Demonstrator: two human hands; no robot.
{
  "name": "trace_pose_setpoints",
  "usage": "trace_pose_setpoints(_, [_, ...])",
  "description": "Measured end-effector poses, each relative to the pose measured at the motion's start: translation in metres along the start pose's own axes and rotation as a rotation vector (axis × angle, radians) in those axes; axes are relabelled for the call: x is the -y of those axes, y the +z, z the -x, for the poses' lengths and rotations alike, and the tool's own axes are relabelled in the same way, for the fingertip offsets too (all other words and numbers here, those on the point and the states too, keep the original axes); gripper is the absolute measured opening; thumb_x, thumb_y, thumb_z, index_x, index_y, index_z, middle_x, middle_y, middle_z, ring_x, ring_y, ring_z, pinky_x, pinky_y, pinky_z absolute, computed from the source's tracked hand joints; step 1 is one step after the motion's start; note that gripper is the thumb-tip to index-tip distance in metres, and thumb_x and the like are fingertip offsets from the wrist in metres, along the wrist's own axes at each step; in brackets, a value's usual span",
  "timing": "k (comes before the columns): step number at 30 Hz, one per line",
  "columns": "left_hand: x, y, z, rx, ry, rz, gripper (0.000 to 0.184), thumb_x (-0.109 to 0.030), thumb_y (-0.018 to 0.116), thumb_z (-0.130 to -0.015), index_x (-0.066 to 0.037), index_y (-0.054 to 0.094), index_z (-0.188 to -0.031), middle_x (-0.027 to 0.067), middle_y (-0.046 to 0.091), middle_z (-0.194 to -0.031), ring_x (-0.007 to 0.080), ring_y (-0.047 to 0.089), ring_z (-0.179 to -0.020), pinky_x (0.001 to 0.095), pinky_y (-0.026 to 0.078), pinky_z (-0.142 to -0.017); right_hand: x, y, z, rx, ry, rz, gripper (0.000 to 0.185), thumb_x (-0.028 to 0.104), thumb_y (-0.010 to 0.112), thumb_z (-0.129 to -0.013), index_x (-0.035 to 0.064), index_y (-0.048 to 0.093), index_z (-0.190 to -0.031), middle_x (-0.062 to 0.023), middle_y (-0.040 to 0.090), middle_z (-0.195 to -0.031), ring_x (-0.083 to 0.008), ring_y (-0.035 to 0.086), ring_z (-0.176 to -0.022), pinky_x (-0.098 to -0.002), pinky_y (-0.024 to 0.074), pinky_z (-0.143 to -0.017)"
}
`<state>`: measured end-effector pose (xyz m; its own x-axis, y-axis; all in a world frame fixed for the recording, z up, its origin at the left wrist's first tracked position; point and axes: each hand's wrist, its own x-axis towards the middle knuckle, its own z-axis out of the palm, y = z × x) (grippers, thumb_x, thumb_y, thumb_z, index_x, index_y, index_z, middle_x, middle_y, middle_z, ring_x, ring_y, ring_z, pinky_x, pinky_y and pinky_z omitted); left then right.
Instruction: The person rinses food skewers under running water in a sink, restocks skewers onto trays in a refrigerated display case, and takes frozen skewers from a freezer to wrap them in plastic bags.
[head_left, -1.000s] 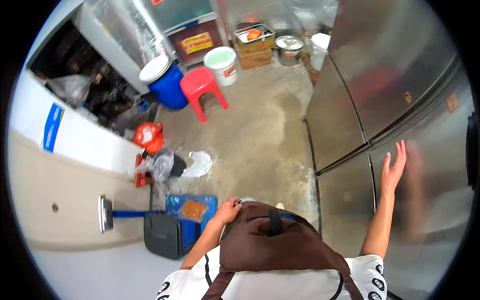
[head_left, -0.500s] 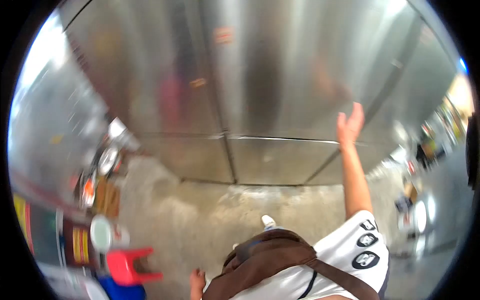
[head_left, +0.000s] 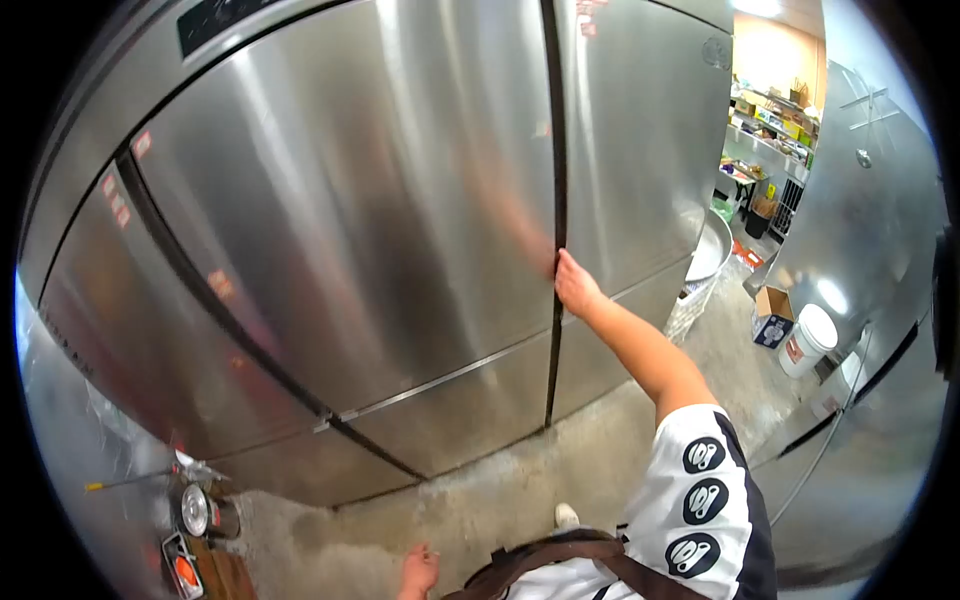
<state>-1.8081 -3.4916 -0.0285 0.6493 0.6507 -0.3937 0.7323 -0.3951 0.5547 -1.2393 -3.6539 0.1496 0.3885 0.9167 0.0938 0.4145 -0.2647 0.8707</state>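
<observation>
A large stainless steel refrigerator door (head_left: 380, 220) fills the middle of the head view, with dark gaps along its sides. My right hand (head_left: 577, 287) is at its right edge, the fingers tucked into the dark vertical gap and hooked round the door edge; the fingertips are hidden. Another steel door (head_left: 640, 140) adjoins on the right. My left hand (head_left: 420, 568) hangs low beside the brown apron (head_left: 560, 555), its fingers loosely curled with nothing visible in them.
To the right stand a white bucket (head_left: 808, 340), a cardboard box (head_left: 772, 318) and a large metal basin (head_left: 708, 248). Beyond are stocked shelves (head_left: 780, 125). At lower left are a metal canister (head_left: 205, 512) and a wooden board (head_left: 225, 572). A steel cabinet (head_left: 870, 230) borders the right.
My right hand has gone from raised and spread to the door's edge, where its fingers are hooked in. The view has turned right and come closer to the steel doors.
</observation>
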Motion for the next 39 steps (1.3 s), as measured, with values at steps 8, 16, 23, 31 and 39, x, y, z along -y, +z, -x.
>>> trace_pose_setpoints(8, [-0.132,0.076,-0.076,0.429,0.167,-0.12,0.049,-0.031,0.058,-0.083,-0.006,0.049,-0.125,0.0173,0.06,-0.109,0.0287,0.058,-0.101,0.0363,0.045,-0.086,-0.01,0.031,0.009,-0.158,-0.136,-0.181,0.029,0.031,0.051,-0.076,0.0105,0.069,-0.085,-0.003,0.064,-0.09,-0.0227,0.05,-0.094,-0.0395,0.0332,-0.091])
trace_pose_setpoints(16, [-0.24,0.092,-0.102,0.514,0.308,-0.074,0.046,-0.027,0.057,-0.085,-0.005,0.049,-0.124,0.018,0.058,-0.112,0.0298,0.057,-0.102,0.0355,0.046,-0.085,-0.019,-0.071,0.224,0.009,0.271,-1.26,0.022,0.026,0.059,-0.078,0.0054,0.065,-0.073,-0.011,0.06,-0.07,-0.0294,0.059,-0.069,-0.0393,0.0478,-0.066])
trace_pose_setpoints(23, [-0.344,0.062,-0.128,0.337,0.681,0.064,0.045,-0.025,0.055,-0.086,-0.005,0.047,-0.125,0.0176,0.054,-0.117,0.0314,0.057,-0.101,0.0378,0.046,-0.084,-0.027,-0.02,0.2,-0.211,0.877,-1.706,0.024,0.027,0.059,-0.084,0.0038,0.064,-0.09,-0.0126,0.063,-0.075,-0.0267,0.061,-0.065,-0.036,0.0492,-0.06])
trace_pose_setpoints(31, [-0.393,0.023,-0.172,0.258,0.836,0.391,0.042,-0.004,0.055,-0.086,-0.003,0.045,-0.126,0.0131,0.05,-0.122,0.0193,0.055,-0.107,0.0322,0.045,-0.089,-0.1,0.029,0.138,-0.554,0.923,-1.749,0.034,0.015,0.063,-0.081,-0.001,0.055,-0.11,-0.0139,0.063,-0.088,-0.0249,0.063,-0.078,-0.0331,0.05,-0.072])
trace_pose_setpoints(39, [-0.595,-0.023,-0.182,-0.216,1.427,0.296,0.046,-0.001,0.057,-0.08,-0.001,0.046,-0.124,0.0177,0.044,-0.131,0.0284,0.044,-0.121,0.0356,0.042,-0.093,-0.272,0.06,0.035,-1.019,0.797,-0.716,0.075,0.017,0.07,-0.07,0.0018,0.033,-0.133,-0.0195,0.033,-0.135,-0.0361,0.032,-0.125,-0.0466,0.0244,-0.104])
